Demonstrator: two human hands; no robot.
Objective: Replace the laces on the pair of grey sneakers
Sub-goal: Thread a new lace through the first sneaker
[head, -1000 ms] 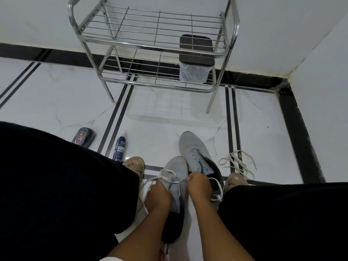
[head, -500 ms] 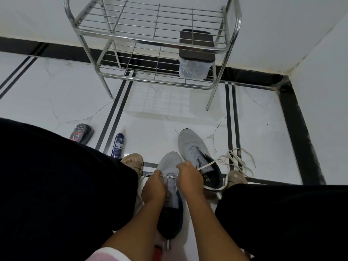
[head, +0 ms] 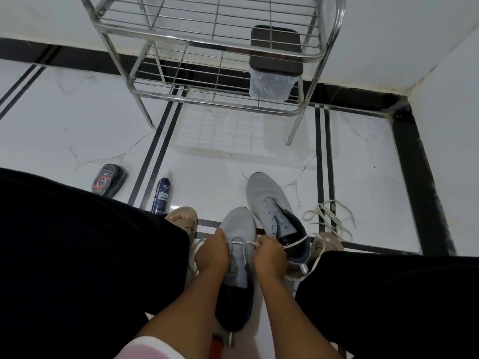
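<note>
Two grey sneakers lie on the white floor between my knees. The nearer sneaker (head: 238, 226) has a white lace (head: 237, 241) threaded through its front eyelets. My left hand (head: 212, 252) grips the lace end at the shoe's left side. My right hand (head: 269, 255) pinches the other end at the right, and that end trails off over the second sneaker (head: 269, 200). The second sneaker stands further away with bare eyelets and no lace. A loose pile of pale laces (head: 329, 216) lies on the floor to its right.
A steel wire rack (head: 220, 47) stands ahead against the wall, with a clear plastic box with a dark lid (head: 274, 63) on its lower shelf. A blue spray can (head: 161, 194) and a black shoe-polish sponge (head: 108, 178) lie at left. My sandalled feet flank the shoes.
My hands have drawn the lace sideways through the front eyelets, so it now runs taut across the nearer sneaker. The view has tipped down slightly.
</note>
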